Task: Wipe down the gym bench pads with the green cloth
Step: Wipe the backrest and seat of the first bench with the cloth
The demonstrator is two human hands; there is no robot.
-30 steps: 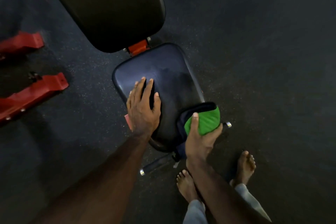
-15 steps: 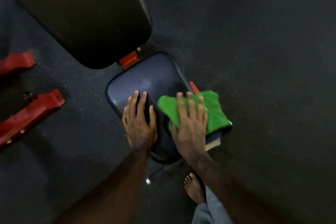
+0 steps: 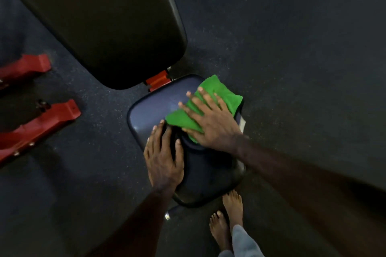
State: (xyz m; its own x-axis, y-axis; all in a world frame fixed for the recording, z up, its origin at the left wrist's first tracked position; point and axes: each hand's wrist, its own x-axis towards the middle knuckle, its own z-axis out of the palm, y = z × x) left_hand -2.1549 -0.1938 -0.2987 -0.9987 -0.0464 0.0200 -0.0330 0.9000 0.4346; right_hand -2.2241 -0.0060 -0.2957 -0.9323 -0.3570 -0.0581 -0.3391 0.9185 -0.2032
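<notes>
The crumpled bright green cloth [image 3: 213, 102] lies on the far right part of the smaller, dark blue padded seat pad [image 3: 150, 115], flattened under the right hand [image 3: 211, 123], whose fingers [image 3: 196, 103] are straight and spread, pressing rather than gripping. Beyond those fingertips one corner of the cloth overhangs the pad's edge. Just nearer than the cloth, the left hand [image 3: 164, 158] rests flat on the same pad, fingers relaxed, holding nothing. Past the fingertips of both hands sits the larger black back pad [image 3: 100, 27], joined to the seat by an orange-red bracket [image 3: 158, 81] (two pads in all). Left of the left hand's fingers lie two red steel frame feet [image 3: 39, 123] on the dark speckled rubber floor [image 3: 292, 48]. Two bare feet [image 3: 231, 210] stand near the wrists.
</notes>
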